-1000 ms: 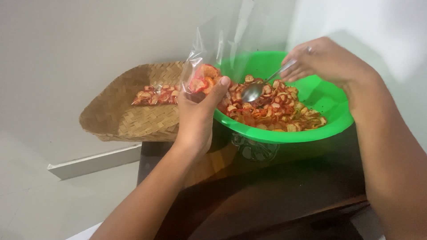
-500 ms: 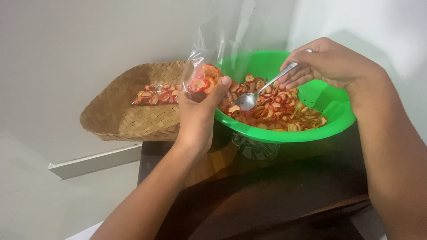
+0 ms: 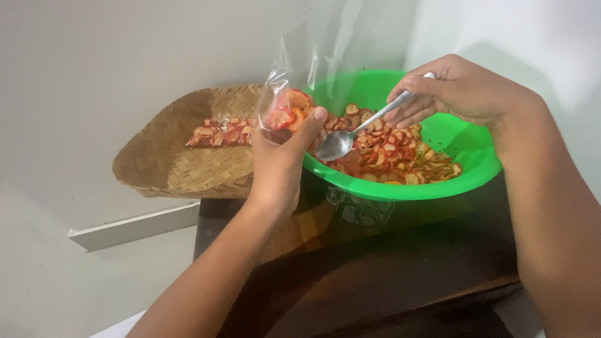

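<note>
Against pale walls, on a dark wooden table (image 3: pixel 400 275), the left hand (image 3: pixel 278 159) gripped a clear plastic bag (image 3: pixel 294 94) partly filled with red chips at the green bowl (image 3: pixel 457 181) rim, while the right hand (image 3: pixel 460 91) pinched a metal spoon (image 3: pixel 350 134), its bowl apparently empty over the chips, so scooping seemed the step in hand, calling for a steady lift into the bag's mouth.

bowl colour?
Bright green bowl, plain with no pattern; the head view shows it, the only view there is.
</note>
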